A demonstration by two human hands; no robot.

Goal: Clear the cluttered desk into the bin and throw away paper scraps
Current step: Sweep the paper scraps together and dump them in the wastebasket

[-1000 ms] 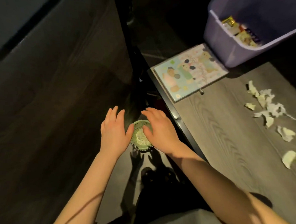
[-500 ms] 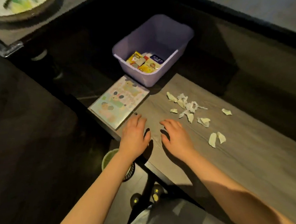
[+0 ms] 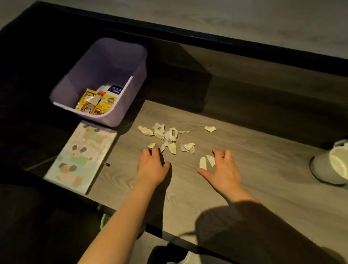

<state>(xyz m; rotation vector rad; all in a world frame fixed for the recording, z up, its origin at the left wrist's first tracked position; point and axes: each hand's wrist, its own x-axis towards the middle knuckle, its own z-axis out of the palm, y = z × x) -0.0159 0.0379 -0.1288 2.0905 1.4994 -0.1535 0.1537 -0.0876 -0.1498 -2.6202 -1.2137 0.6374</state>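
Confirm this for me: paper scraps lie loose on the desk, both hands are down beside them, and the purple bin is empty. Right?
Not quite. The purple bin is not empty: the head view shows colourful packets lying in it. The rest holds: paper scraps lie loose on the desk, with the left hand and right hand down beside them.

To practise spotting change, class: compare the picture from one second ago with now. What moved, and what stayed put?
Both hands left the green basket on the floor and moved onto the desk. The left hand now touches a paper scrap; the right hand reaches at two scraps, holding nothing. Scrap pile, notebook and purple bin stayed put.
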